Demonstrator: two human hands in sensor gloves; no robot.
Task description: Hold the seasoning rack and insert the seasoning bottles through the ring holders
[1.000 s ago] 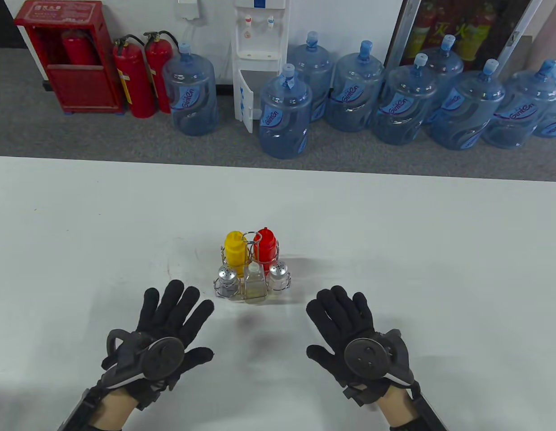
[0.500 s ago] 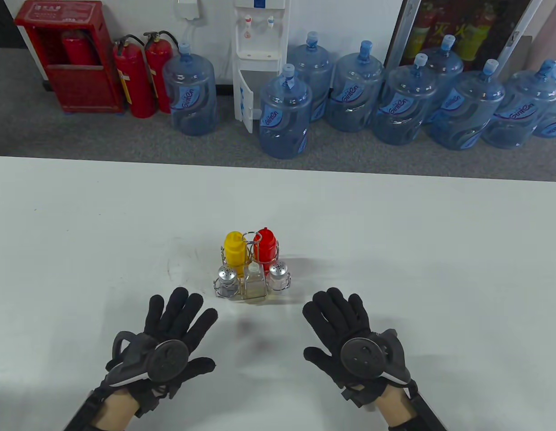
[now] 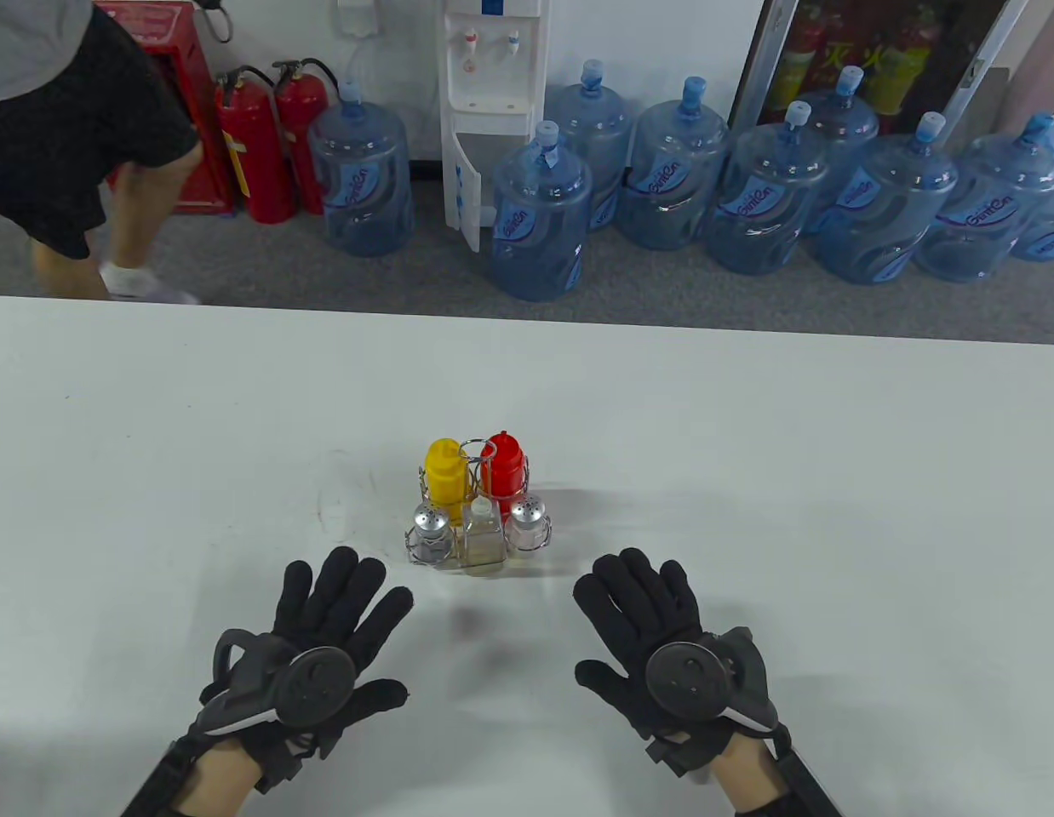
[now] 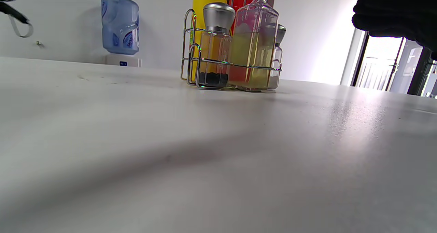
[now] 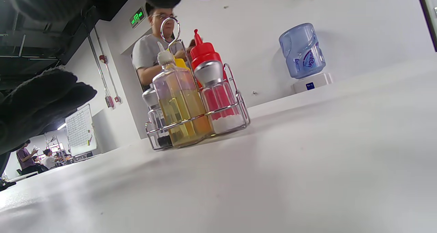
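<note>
A chrome wire seasoning rack (image 3: 414,534) stands on the white table (image 3: 748,442). In its rings stand a yellow squeeze bottle (image 3: 444,471), a red squeeze bottle (image 3: 503,463), a pepper shaker (image 3: 430,528), a salt shaker (image 3: 528,517) and a square oil bottle (image 3: 483,533). The rack also shows in the left wrist view (image 4: 191,60) and right wrist view (image 5: 239,103). My left hand (image 3: 335,617) lies flat and open, left of and nearer than the rack. My right hand (image 3: 642,608) lies flat and open to its right. Neither hand touches anything but the table.
Beyond the table's far edge stand several blue water jugs (image 3: 540,217), a white water dispenser (image 3: 489,102), two red fire extinguishers (image 3: 254,149) and a red cabinet (image 3: 191,102). A person in dark shorts (image 3: 76,145) walks at the far left.
A person has walked into view at the top left behind the table. My hands have shifted only slightly and stay open; the rack has not moved.
</note>
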